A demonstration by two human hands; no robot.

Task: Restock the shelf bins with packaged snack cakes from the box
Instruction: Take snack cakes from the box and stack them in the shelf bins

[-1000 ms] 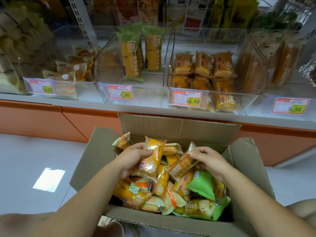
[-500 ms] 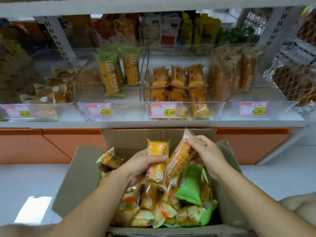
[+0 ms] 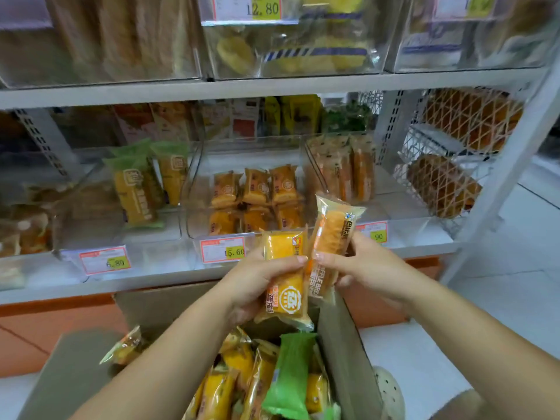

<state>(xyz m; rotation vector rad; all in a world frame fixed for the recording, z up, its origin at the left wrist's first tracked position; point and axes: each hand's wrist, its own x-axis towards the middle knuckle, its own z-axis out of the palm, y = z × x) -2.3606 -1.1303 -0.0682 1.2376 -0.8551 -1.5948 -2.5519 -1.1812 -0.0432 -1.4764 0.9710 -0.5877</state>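
My left hand (image 3: 257, 280) grips a yellow packaged snack cake (image 3: 285, 274) held upright above the open cardboard box (image 3: 342, 344). My right hand (image 3: 357, 265) pinches a longer clear-wrapped waffle cake (image 3: 331, 234), tilted up beside the yellow one. Both packs hang in front of the lower shelf's clear bins. The middle bin (image 3: 242, 204) holds orange cakes behind a 15.60 tag. The bin to its right (image 3: 342, 174) holds upright packs like the waffle cake. Several yellow and green packs fill the box.
A left bin (image 3: 136, 189) holds green-and-yellow packs with a 6.80 tag (image 3: 104, 262). An upper shelf (image 3: 272, 83) carries more bins. A white wire basket (image 3: 448, 165) of bread hangs at the right by a white shelf post (image 3: 515, 165). White floor lies on both sides.
Both hands have lifted their packs out of the box and up to the level of the lower shelf's bins. The view has tilted up, showing the upper shelf.
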